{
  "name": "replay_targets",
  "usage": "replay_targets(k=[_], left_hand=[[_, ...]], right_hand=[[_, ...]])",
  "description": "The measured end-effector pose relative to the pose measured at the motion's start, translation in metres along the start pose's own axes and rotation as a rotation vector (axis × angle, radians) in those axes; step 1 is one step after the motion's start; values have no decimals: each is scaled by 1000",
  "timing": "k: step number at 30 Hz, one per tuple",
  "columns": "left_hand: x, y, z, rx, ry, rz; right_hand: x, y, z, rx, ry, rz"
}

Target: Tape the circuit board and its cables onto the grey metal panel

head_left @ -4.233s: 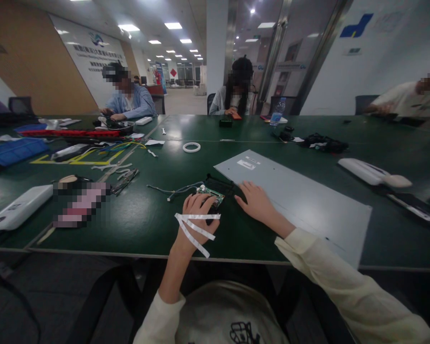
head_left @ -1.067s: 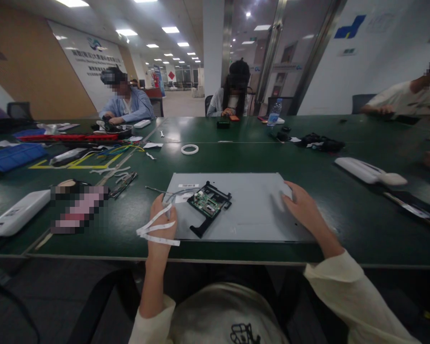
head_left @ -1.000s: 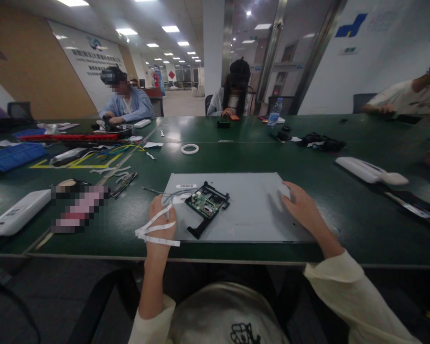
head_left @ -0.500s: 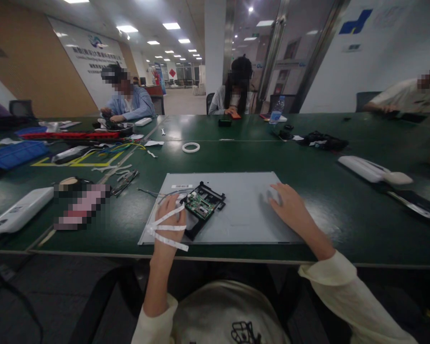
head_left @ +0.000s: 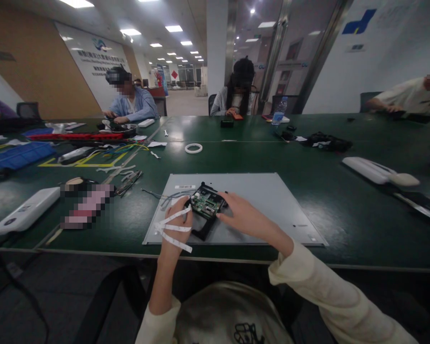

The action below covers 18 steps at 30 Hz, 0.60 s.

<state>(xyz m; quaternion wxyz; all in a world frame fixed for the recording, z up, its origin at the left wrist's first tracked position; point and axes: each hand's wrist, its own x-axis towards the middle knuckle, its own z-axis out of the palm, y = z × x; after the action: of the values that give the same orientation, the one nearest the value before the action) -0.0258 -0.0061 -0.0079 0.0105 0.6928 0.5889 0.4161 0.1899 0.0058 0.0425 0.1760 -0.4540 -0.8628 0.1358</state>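
Observation:
A green circuit board (head_left: pixel 205 206) sits in a black plastic frame (head_left: pixel 205 230), tilted over a flat grey panel (head_left: pixel 272 210). My left hand (head_left: pixel 176 215) is closed on the frame's left side, near thin grey cables (head_left: pixel 165 195). White paper-like strips (head_left: pixel 174 228) cling to the back of that hand and stick out past it. On the other side, my right hand (head_left: pixel 241 215) has its thumb and fingers around the frame's right edge. Its fingertips are partly hidden behind the frame.
A white tape roll (head_left: pixel 194 148) lies beyond the panel. To the left are a white power-bank-like device (head_left: pixel 25 210), a blurred pink item (head_left: pixel 89 205) and a blue tray (head_left: pixel 25 155). A white device (head_left: pixel 365 169) lies right. Other people sit across the table.
My right hand has moved left from the panel's right side to the frame's right edge. My left hand stays on the frame's left side. The view has shifted slightly.

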Motion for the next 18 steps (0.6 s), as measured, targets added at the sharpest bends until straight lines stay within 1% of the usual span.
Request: replay_targets(k=[3, 6, 8, 11, 15, 18], left_hand=[[-1, 1, 0, -3, -27, 16], [-4, 2, 1, 30, -85, 41], [-5, 2, 1, 48, -112, 57], [-6, 0, 2, 43, -135, 99], [-5, 1, 1, 20, -167, 161], [-3, 6, -2, -10, -191, 218]], right_hand=[[6, 6, 8, -33, -7, 113], [13, 17, 9, -52, -12, 132], [18, 24, 6, -34, -49, 125], [25, 31, -1, 26, -99, 63], [28, 43, -13, 124, -83, -77], [26, 55, -22, 169, -94, -121]])
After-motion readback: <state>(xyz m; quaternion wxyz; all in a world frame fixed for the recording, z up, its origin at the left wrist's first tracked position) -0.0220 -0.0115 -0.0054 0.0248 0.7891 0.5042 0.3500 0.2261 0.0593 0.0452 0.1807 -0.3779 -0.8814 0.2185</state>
